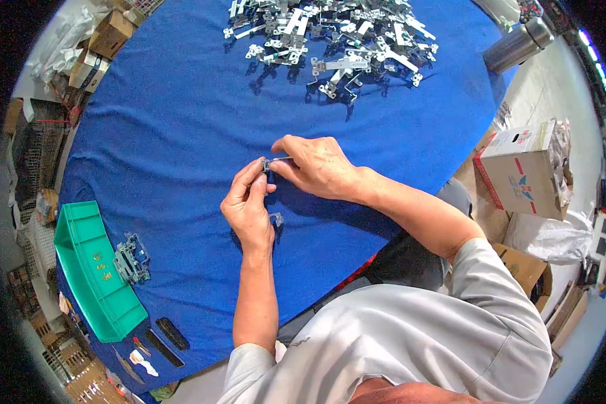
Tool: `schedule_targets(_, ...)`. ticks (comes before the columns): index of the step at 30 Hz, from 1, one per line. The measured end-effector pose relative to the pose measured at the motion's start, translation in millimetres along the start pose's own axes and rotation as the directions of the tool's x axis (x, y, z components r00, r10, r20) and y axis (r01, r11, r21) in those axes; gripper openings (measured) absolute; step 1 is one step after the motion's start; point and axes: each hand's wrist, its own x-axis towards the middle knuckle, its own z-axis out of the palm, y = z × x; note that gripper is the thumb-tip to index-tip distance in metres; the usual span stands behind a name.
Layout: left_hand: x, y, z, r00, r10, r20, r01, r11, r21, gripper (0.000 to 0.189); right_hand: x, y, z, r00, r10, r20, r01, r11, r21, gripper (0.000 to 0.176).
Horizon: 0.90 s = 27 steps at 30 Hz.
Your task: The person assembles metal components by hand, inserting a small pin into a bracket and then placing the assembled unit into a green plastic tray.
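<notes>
Over the middle of the blue cloth, my two hands meet around one small metal bracket (266,165). My left hand (248,205) is closed, with thumb and fingertips pinching its near end from below. From the right, my right hand (320,165) pinches a thin grey length at its other side, between thumb and bent fingers. The fingers cover much of the part. Just under my left hand, another small metal piece (277,219) lies on the cloth, partly behind the wrist.
A heap of metal brackets (343,40) spreads across the far side of the blue cloth (175,135). At left, a green tray (118,299) contains small brass-coloured pieces, with stacked brackets (132,259) beside it. A steel bottle (518,46) lies at the far right edge; a carton (518,172) stands beyond the table.
</notes>
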Motion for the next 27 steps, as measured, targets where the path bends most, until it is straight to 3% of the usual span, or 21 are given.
schedule_targets(3, -0.4, 0.4, -0.1, 1.000, -0.006, -0.006, 0.006, 1.000, 0.013, 0.024, 0.3, -0.9, -2.8, 0.998, -0.040, -0.048, 0.044, 0.996, 0.074, 0.022)
schedule_targets(6, -1.1, -2.0, 0.0, 1.000, 0.003, -0.011, -0.003, 1.000, 0.030, 0.024, 0.9, 0.6, -2.6, 0.998, -0.054, 0.024, 0.055, 0.996, -0.064, 0.021)
schedule_targets(12, -1.5, -0.2, 1.9, 0.999, 0.037, -0.013, -0.037, 0.998, 0.043, 0.023, -0.2, -1.5, -3.2, 0.996, -0.062, -0.069, 0.068, 0.994, 0.088, 0.020)
schedule_targets(14, -1.8, -0.1, 2.1, 0.999, 0.040, -0.010, -0.039, 0.998, 0.043, 0.024, 0.6, 0.3, -3.0, 0.998, -0.059, 0.011, 0.059, 0.998, -0.019, 0.019)
schedule_targets(18, -1.9, -2.5, 1.3, 0.998, 0.053, -0.017, -0.052, 0.997, 0.060, 0.023, 0.7, 0.7, -1.3, 0.996, -0.087, 0.013, 0.088, 0.993, -0.076, 0.018)
schedule_targets(20, -1.8, -2.7, 1.2, 0.998, 0.058, -0.022, -0.056, 0.997, 0.061, 0.023, -0.3, -2.4, -2.0, 0.990, -0.082, -0.117, 0.094, 0.991, 0.098, 0.019)
schedule_targets(21, -1.6, -2.8, 0.7, 0.998, 0.057, -0.015, -0.056, 0.997, 0.057, 0.023, 0.1, -1.4, -1.7, 0.990, -0.082, -0.117, 0.093, 0.991, 0.098, 0.019)
schedule_targets(23, -1.8, -2.3, 0.9, 0.998, 0.055, -0.008, -0.055, 0.997, 0.052, 0.024, 0.8, 1.2, -1.1, 0.995, -0.098, -0.030, 0.097, 0.995, -0.020, 0.018)
schedule_targets(27, -1.2, -2.3, 0.6, 0.999, 0.034, -0.020, -0.033, 0.999, 0.041, 0.025, 0.6, 0.4, -1.6, 0.995, -0.098, 0.003, 0.098, 0.991, -0.088, 0.017)
